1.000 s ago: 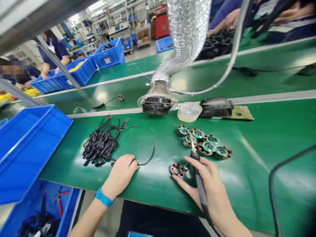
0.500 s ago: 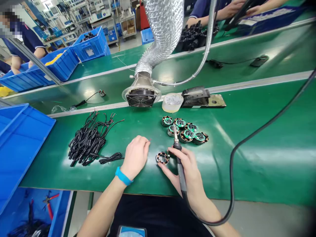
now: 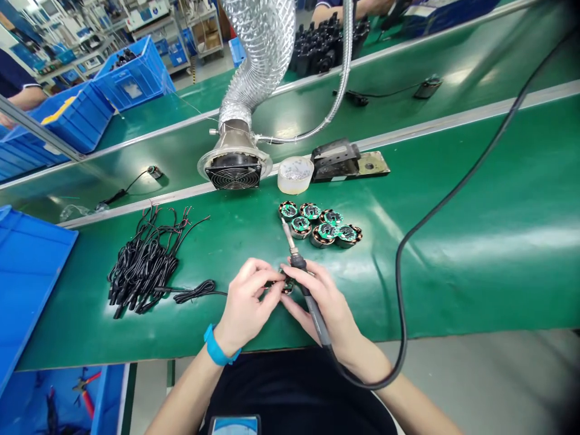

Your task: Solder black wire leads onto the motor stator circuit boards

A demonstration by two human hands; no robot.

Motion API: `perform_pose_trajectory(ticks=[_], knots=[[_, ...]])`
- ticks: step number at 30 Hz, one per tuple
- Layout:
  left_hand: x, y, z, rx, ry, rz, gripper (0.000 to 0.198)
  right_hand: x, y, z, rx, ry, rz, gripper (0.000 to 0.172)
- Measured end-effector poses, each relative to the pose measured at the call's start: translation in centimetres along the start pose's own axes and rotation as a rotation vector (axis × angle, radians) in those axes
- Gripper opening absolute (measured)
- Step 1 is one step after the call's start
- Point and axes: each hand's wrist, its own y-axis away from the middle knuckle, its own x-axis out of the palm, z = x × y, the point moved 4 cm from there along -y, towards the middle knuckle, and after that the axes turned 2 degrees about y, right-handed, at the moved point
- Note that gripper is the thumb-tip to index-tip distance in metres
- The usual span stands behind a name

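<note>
My right hand (image 3: 328, 302) grips a soldering iron (image 3: 316, 317), its tip slanting up and away to the left. The thumb and fingertips of that hand also steady a small motor stator (image 3: 287, 289) with copper windings. My left hand (image 3: 249, 305) has its fingertips pinched together at the stator's left side. A thin black cable (image 3: 220, 293) leads from a tied coil (image 3: 194, 293) into the left hand, and its wire end is hidden by the fingers. Beyond the hands stands a group of several stators with green circuit boards (image 3: 327, 231).
A pile of black cables (image 3: 142, 266) lies to the left, beside a blue bin (image 3: 31, 284). A fume extractor (image 3: 233, 172), a round white tub (image 3: 295, 175) and an iron holder (image 3: 335, 162) line the back edge. The iron's cord (image 3: 401, 290) loops on the right.
My left hand has come right to the stator, where its fingertips now meet those of my right hand. The loose cable has been drawn along. The camera view has shifted.
</note>
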Motion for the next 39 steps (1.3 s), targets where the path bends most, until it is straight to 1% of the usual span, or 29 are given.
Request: perform_pose_trajectory(ticks=[2,5,8,11,12,14,16,17,19,21,23,24,26,28,30,34,36,37,39], knots=[[-0.1,0.3,0.4,-0.034,0.032,0.009,0.005,0.1,0.1,-0.1,0.02,-0.021,0.023,0.056],[0.0,0.7,0.8,-0.068,0.078,0.018,0.005,0.2,0.3,-0.1,0.039,-0.046,0.048,0.058],[0.2,0.9,1.0,-0.1,0.108,0.044,0.006,0.2,0.5,0.1,0.032,-0.025,0.028,0.055],[0.0,1.2,1.6,-0.188,0.176,0.097,0.009,0.2,0.4,0.1,0.033,0.011,0.013,0.054],[-0.2,1.3,1.8,-0.217,0.219,0.096,0.012,0.3,0.3,0.0,0.031,0.011,0.017,0.053],[-0.9,1.7,2.6,-0.276,0.35,0.037,0.021,0.3,0.1,-0.3,0.035,-0.013,0.041,0.051],[-1.5,2.2,3.5,-0.346,0.444,-0.062,0.029,0.2,-0.2,-0.7,0.056,-0.059,0.086,0.051],[-1.8,2.4,3.9,-0.38,0.44,-0.095,0.032,0.1,-0.3,-0.9,0.069,-0.087,0.114,0.052],[-1.9,2.6,4.2,-0.403,0.337,-0.105,0.034,0.0,-0.4,-1.3,0.092,-0.142,0.157,0.053],[-1.7,2.6,3.9,-0.347,0.221,-0.073,0.036,-0.1,-0.4,-1.3,0.111,-0.169,0.179,0.055],[-1.3,2.4,3.5,-0.301,0.231,-0.068,0.037,-0.1,-0.4,-1.2,0.133,-0.146,0.154,0.058],[-1.1,2.4,3.4,-0.315,0.275,-0.085,0.037,-0.1,-0.4,-1.0,0.137,-0.115,0.129,0.059],[-0.8,2.5,3.5,-0.421,0.388,-0.141,0.036,0.1,-0.4,-0.7,0.123,-0.041,0.075,0.059],[-0.7,2.6,3.7,-0.54,0.469,-0.189,0.035,0.3,-0.5,-0.5,0.097,0.011,0.043,0.054],[-0.8,2.6,3.6,-0.591,0.511,-0.207,0.035,0.5,-0.7,-0.6,0.084,0.004,0.053,0.05],[-1.1,2.2,3.3,-0.575,0.576,-0.208,0.032,0.4,-1.2,-1.1,0.058,-0.092,0.177,0.051],[-1.2,2.1,3.1,-0.551,0.592,-0.21,0.029,0.0,-1.7,-1.1,0.052,-0.134,0.216,0.053],[-1.1,2.0,3.0,-0.536,0.593,-0.209,0.027,-0.3,-1.9,-1.0,0.061,-0.146,0.208,0.054],[-0.9,2.1,2.7,-0.506,0.572,-0.193,0.024,-0.9,-2.5,-0.6,0.079,-0.164,0.146,0.054]])
